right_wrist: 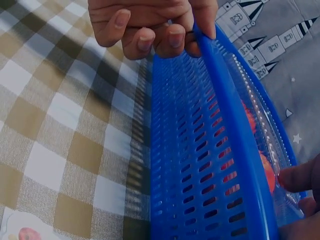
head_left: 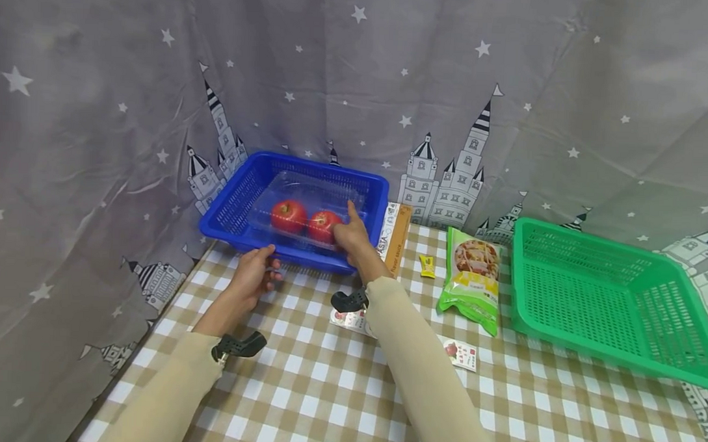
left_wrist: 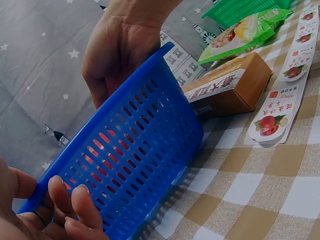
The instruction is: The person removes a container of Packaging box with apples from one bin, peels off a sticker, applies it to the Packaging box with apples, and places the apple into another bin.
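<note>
A blue basket [head_left: 364,250] stands at the back left of the table. In it, a clear plastic box [head_left: 314,187] covers two red apples [head_left: 288,216]. My left hand [head_left: 252,276] pinches the basket's front rim, thumb over the top and fingers curled outside, as both wrist views show. Reaching over the rim, my right hand [head_left: 353,237] holds the right end of the plastic box, index finger stretched along it and thumb by the right-hand apple. In the left wrist view, the basket's wall hides those fingertips.
Right of the basket lie a pasta box [head_left: 397,239], a small yellow packet [head_left: 427,266] and a green food bag [head_left: 474,277]. An empty green basket [head_left: 591,307] stands farther right. Apple-printed label strips [head_left: 460,353] lie on the checked cloth, partly under my right forearm. A grey curtain [head_left: 359,65] hangs behind.
</note>
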